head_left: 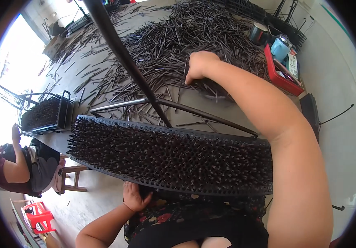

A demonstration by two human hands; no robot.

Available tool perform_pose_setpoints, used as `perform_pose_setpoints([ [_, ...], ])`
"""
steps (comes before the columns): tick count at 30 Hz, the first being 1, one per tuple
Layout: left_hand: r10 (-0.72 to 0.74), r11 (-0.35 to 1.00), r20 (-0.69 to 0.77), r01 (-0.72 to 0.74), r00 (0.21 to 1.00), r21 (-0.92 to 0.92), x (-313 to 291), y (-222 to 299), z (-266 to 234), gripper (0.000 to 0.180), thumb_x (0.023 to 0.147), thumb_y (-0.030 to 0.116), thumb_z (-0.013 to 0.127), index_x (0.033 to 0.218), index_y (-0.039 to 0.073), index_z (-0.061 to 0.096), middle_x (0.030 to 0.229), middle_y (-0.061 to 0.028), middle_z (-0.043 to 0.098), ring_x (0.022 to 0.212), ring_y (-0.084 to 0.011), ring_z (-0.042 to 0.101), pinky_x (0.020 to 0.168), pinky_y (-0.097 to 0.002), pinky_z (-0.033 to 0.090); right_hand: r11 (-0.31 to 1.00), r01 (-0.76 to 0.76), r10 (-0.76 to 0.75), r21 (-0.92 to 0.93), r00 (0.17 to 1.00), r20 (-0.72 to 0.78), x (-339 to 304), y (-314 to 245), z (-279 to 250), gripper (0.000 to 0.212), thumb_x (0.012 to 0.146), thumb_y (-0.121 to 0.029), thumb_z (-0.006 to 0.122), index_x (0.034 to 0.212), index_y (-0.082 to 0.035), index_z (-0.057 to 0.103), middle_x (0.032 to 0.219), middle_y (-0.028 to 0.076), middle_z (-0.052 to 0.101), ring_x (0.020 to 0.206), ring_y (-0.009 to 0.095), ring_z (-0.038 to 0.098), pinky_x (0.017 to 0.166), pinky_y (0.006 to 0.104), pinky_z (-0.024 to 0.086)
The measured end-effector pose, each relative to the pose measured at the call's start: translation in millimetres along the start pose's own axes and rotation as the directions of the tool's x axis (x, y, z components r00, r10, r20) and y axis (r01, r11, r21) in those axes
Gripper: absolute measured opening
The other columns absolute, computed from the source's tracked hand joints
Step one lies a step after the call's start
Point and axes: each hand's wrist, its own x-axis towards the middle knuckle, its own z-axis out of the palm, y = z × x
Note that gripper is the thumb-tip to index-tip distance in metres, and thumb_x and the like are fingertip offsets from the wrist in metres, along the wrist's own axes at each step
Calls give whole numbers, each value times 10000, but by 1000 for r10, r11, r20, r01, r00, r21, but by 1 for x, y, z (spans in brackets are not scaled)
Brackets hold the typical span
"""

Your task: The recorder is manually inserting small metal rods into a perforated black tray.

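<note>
A long, curved black board (169,157) densely studded with short dark bristle-like pieces lies across in front of me. Against its near edge rests my left hand (133,197), fingers curled under the board and partly hidden, thumb visible. My right hand (202,65) reaches over the board into a large heap of thin dark strips (173,41) on the table. Its fingers are bent closed and mostly turned away, so I cannot make out what they hold. Just below that hand is a transparent edge (216,97) among the strips.
A dark metal frame (124,58) rises beyond the board. A red tray (283,80) at the right holds a light-blue flask (280,48); a metal cup (259,33) stands nearby. A second bristled board (43,113), a seated person (16,165) and a red stool (39,217) are at left.
</note>
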Motion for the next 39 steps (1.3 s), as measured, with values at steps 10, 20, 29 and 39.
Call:
perform_pose_setpoints([
  [10,-1,1000,-20,2,1000,4,-4,-4,1,873,690,333,754,1384,-39,377,1327,-259,460,1197,-453,456,1022,-504,374,828,456,-516,-325,848,-125,-32,18,26,700,725,-213,755,1313,28,461,1127,187,643,1067,334,624,916,402,510],
  [20,-22,999,-17,22,1000,-26,2,1,-1,879,672,340,768,1380,-29,400,1337,-264,455,1213,-463,446,1031,-518,368,918,271,-352,-290,894,-277,-31,26,-3,640,757,-163,680,1351,-36,477,1113,140,658,1054,314,624,904,438,479],
  [29,-50,998,-5,50,999,-25,4,2,5,865,677,370,761,1365,-30,423,1361,-285,421,1251,-487,410,1071,-538,330,848,454,-515,-275,828,-223,-19,36,34,354,753,-75,635,1100,-40,568,994,189,673,1019,357,628,922,414,478],
  [39,-2,1000,-77,1,997,-18,-2,-6,15,804,669,391,770,1290,-12,459,1314,-249,450,1167,-458,467,1001,-523,380,308,529,85,791,813,-576,-23,73,-62,849,598,-30,841,1358,45,470,1102,186,678,900,256,689,795,355,557],
])
